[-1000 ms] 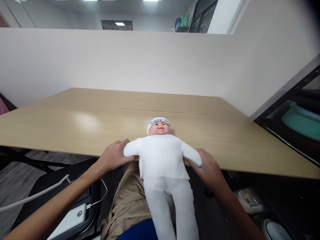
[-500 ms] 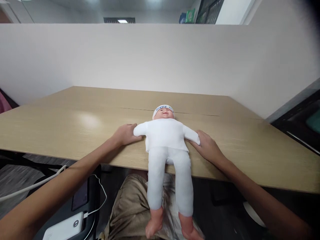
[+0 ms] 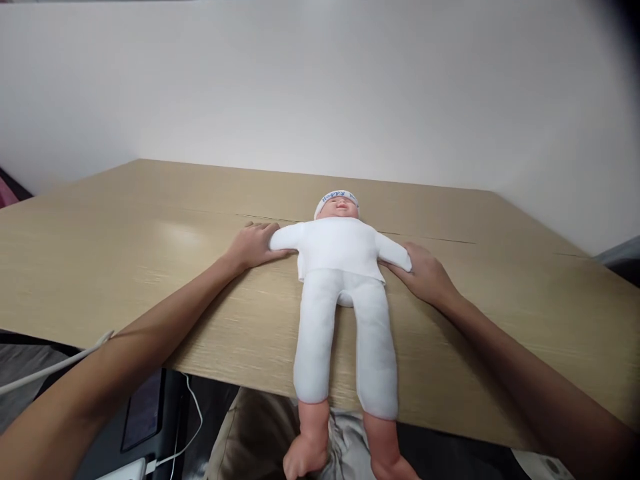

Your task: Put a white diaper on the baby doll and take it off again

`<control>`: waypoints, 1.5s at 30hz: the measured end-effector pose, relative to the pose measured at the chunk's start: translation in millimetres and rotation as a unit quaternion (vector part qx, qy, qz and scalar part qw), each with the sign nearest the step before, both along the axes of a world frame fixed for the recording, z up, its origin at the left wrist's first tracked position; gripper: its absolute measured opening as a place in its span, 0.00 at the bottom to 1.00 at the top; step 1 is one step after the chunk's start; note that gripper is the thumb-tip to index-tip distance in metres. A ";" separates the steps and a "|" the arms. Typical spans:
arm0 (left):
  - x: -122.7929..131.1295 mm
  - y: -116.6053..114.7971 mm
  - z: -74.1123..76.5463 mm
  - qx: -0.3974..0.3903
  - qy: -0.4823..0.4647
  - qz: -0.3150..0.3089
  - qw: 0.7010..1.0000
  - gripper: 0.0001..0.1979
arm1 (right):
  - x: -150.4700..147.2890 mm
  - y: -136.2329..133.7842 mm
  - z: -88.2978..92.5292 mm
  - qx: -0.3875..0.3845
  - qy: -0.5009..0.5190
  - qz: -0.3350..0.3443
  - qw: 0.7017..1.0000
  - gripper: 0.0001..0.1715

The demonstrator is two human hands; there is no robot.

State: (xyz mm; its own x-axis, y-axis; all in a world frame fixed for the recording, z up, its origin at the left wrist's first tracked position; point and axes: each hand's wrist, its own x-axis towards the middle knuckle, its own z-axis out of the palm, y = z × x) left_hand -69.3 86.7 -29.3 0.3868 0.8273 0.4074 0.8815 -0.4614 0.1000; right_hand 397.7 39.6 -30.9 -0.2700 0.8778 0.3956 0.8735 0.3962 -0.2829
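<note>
A baby doll (image 3: 343, 250) in a white top and white trousers lies on its back on the wooden table (image 3: 210, 313). A white headband (image 3: 336, 196) with blue lettering circles its head, which points away from me. Its bare feet hang past the table's front edge. At the end of the sleeve on the left, my left hand (image 3: 254, 245) is closed around the doll's arm. My right hand (image 3: 423, 270) grips the other sleeve end, thumb on top and fingers beneath. Both sleeves are stretched outward, and the doll's own hands are hidden.
A white wall (image 3: 300, 93) rises behind the table. Below the front edge at left are a phone (image 3: 143, 410), a white power bank (image 3: 125, 471) and a white cable. My trousered lap (image 3: 255, 433) is under the doll's feet.
The doll has slid farther onto the table, away from me, with both hands still on its arms. The view has tilted downward.
</note>
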 end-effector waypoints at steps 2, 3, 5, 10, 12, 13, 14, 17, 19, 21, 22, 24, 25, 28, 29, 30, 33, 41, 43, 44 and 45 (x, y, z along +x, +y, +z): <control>0.4 8.3 -2.1 0.014 -0.015 -0.005 1.000 0.42 | 0.4 13.9 -1.9 0.008 -0.002 0.002 1.000 0.24; 1.2 13.1 -3.0 0.018 -0.022 -0.002 1.000 0.43 | 0.4 21.3 -2.9 0.011 -0.005 0.001 1.000 0.24; 3.2 24.5 -4.7 0.019 -0.035 0.010 0.999 0.43 | 0.1 36.4 -4.4 0.014 -0.017 -0.014 1.000 0.25; 7.9 62.6 -8.0 0.028 -0.057 0.029 0.998 0.42 | -1.9 72.3 -5.3 0.023 -0.036 -0.046 0.998 0.26; 8.8 79.9 -8.8 0.032 -0.063 0.028 0.997 0.42 | -3.1 86.0 -5.3 0.029 -0.035 -0.054 0.997 0.26; 9.2 88.4 -9.0 0.033 -0.064 0.028 0.997 0.43 | -3.7 92.7 -5.4 0.032 -0.034 -0.061 0.997 0.26; 9.7 96.6 -9.2 0.033 -0.064 0.028 0.997 0.44 | -4.4 99.3 -5.5 0.036 -0.034 -0.066 0.997 0.27; 11.2 119.2 -9.9 0.039 -0.068 0.036 0.996 0.46 | -6.8 118.3 -5.4 0.042 -0.032 -0.074 0.996 0.30; 12.1 131.9 -10.7 0.047 -0.076 0.043 0.995 0.48 | -9.2 129.9 -4.1 0.038 -0.027 -0.084 0.995 0.33; 12.6 142.0 -11.6 0.052 -0.083 0.046 0.994 0.49 | -12.0 140.2 -1.6 0.032 -0.021 -0.093 0.995 0.35; 12.5 146.0 -12.1 0.051 -0.086 0.046 0.994 0.49 | -13.4 144.7 -0.2 0.029 -0.020 -0.093 0.995 0.36; 11.9 151.5 -13.0 0.050 -0.086 0.049 0.994 0.49 | -16.0 151.8 2.3 0.020 -0.021 -0.087 0.996 0.38; 11.5 153.3 -13.4 0.048 -0.085 0.051 0.994 0.49 | -17.0 154.2 3.2 0.013 -0.021 -0.084 0.996 0.39; 10.4 155.4 -15.0 0.039 -0.082 0.057 0.994 0.47 | -18.3 156.0 4.1 0.002 -0.016 -0.088 0.996 0.42; 9.8 155.5 -15.7 0.034 -0.084 0.057 0.994 0.46 | -18.2 155.1 3.9 0.004 -0.012 -0.088 0.996 0.42; 8.9 155.5 -16.4 0.027 -0.088 0.056 0.994 0.46 | -17.7 153.7 3.7 0.011 -0.007 -0.084 0.996 0.42; 1.4 154.8 -18.9 0.002 -0.112 0.045 0.993 0.45 | -13.4 148.0 2.8 0.038 0.009 -0.054 0.998 0.42; -50.1 139.3 -20.9 -0.066 -0.211 0.000 0.975 0.42 | 28.2 134.2 -2.6 0.012 0.040 -0.033 0.999 0.40; -57.5 134.0 -18.4 -0.061 -0.221 0.006 0.973 0.35 | 39.2 128.8 -3.3 0.020 0.048 -0.042 0.998 0.40; -59.4 131.8 -17.0 -0.057 -0.230 0.009 0.972 0.33 | 43.2 125.6 -3.0 0.029 0.051 -0.046 0.997 0.40; -60.4 130.0 -15.6 -0.052 -0.242 0.014 0.969 0.30 | 46.0 122.2 -2.2 0.036 0.054 -0.050 0.997 0.38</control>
